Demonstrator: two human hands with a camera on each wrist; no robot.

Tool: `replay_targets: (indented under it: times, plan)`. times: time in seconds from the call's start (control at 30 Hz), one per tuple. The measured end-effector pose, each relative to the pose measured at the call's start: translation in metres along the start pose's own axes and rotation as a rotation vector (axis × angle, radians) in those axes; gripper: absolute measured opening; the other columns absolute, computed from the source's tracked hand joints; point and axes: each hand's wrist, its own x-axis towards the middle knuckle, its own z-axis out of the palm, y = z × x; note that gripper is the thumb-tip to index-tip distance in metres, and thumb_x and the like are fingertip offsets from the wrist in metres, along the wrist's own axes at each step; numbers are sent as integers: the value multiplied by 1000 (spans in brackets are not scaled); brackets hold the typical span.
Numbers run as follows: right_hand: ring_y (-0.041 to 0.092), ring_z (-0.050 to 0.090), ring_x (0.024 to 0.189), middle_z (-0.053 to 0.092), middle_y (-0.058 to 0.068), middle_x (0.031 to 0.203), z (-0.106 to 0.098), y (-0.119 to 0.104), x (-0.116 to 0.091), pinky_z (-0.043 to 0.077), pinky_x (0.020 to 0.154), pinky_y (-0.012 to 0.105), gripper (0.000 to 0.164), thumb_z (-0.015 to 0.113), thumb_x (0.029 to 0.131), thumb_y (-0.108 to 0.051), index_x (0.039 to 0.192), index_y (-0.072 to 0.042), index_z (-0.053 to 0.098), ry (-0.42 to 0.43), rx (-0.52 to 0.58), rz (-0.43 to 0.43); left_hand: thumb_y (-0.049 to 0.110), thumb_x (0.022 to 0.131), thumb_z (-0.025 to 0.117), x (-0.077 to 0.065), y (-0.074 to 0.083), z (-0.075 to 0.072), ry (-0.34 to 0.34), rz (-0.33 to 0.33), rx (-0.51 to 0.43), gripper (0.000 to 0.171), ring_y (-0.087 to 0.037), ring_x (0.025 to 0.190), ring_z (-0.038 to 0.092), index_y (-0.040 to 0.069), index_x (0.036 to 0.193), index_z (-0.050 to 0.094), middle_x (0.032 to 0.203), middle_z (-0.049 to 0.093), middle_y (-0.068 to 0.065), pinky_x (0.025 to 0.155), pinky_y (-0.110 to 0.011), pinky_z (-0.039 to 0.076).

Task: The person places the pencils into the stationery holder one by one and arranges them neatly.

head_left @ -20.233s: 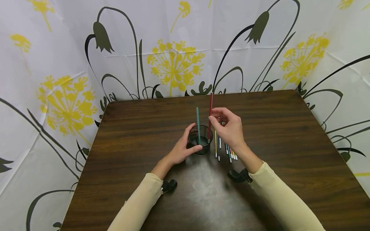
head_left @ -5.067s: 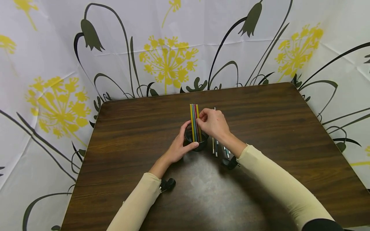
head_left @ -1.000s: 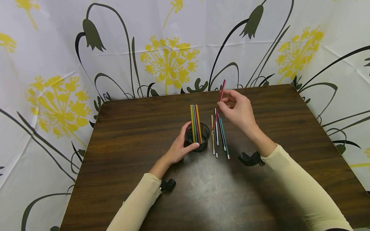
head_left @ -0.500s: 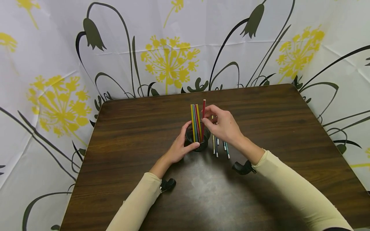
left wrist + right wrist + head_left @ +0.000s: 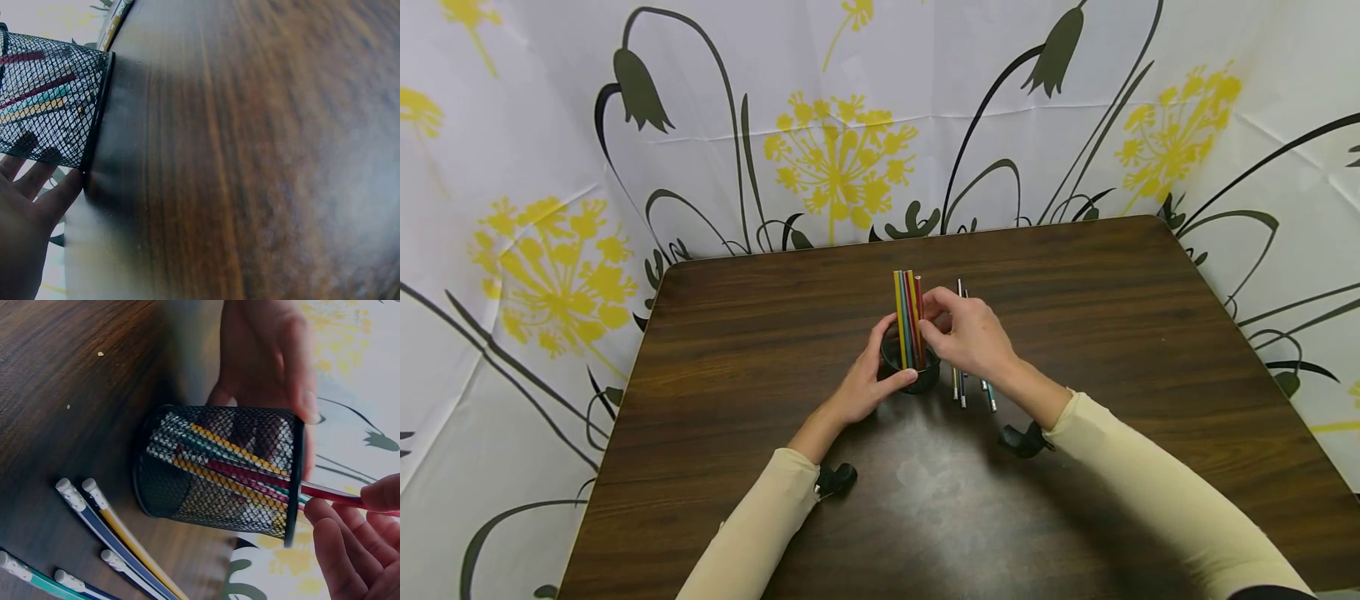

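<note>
A black mesh pencil cup (image 5: 927,383) stands upright on the table, and my left hand (image 5: 857,392) grips it round its left side, thumb at the near rim. Inside it several pencils lean together, yellow, teal and red, with the eraser ends down, as the right wrist view shows through the mesh. My right hand (image 5: 973,337) pinches a red pencil (image 5: 334,496) between thumb and fingers; its lower part is inside the cup. In the left wrist view, fingers (image 5: 53,197) spread against the mesh.
Right of the cup several loose pencils (image 5: 115,528) lie on the brown wooden table (image 5: 760,350), partly under my right hand in the head view. They are yellow, dark blue, white and green. A white curtain (image 5: 715,167) with flower prints hangs behind the table.
My right hand has brought the red pencil left from above the loose pencils and lowered it into the cup. Over the longer span, more pencils have gone into the cup. The left hand stays on it.
</note>
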Motion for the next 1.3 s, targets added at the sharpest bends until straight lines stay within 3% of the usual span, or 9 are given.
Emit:
replay_targets:
  times: [0.13, 0.37, 0.73, 1.3]
  plan:
    - [13, 67, 74, 71, -1, 91, 3, 2, 1, 52, 62, 33, 18, 67, 90, -14, 106, -9, 64, -2, -46, 34, 16, 95, 65, 0, 5, 0, -7, 12, -27, 85, -32, 129, 44, 29, 156, 8, 150, 35, -14, 104, -57, 34]
    - [9, 62, 66, 71, -3, 88, 8, 3, 4, 49, 59, 31, 18, 68, 91, -17, 108, -11, 65, -5, -104, 83, 5, 94, 62, -4, 38, -5, -25, 3, -49, 82, -39, 130, 41, 9, 155, 8, 149, 33, -23, 105, -60, 32]
    - [9, 64, 64, 69, -2, 79, 15, 7, 13, 49, 56, 32, 19, 71, 89, -19, 105, -9, 68, 51, -116, 145, 13, 96, 63, -6, 44, -5, -19, -28, -28, 81, -39, 128, 42, 10, 156, 9, 148, 36, -22, 105, -60, 30]
    - [10, 59, 56, 67, -2, 72, 22, 6, 17, 46, 49, 29, 14, 75, 87, -20, 94, -9, 71, 48, -186, 188, 13, 96, 63, -6, 43, -4, -10, -62, 2, 81, -33, 134, 37, 14, 156, 9, 152, 32, -16, 109, -56, 27]
